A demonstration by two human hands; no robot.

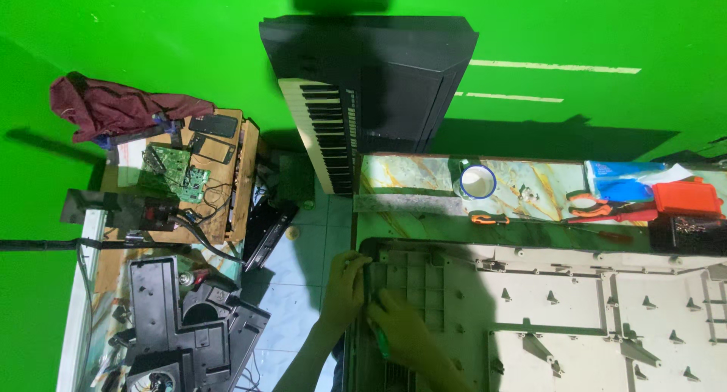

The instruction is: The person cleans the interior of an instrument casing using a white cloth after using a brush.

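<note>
A large pale plastic casing with ribs and screw posts lies inside up on the marble-patterned table. My left hand grips the casing's left end at its corner. My right hand rests on the casing just beside it, closed on a green-handled tool that is mostly hidden under the palm. Both hands are in shadow.
A black keyboard instrument leans against the green wall. On the table are a tape roll, orange pliers, and an orange screw box. At left, a wooden stand holds circuit boards, a maroon cloth, and black casing parts.
</note>
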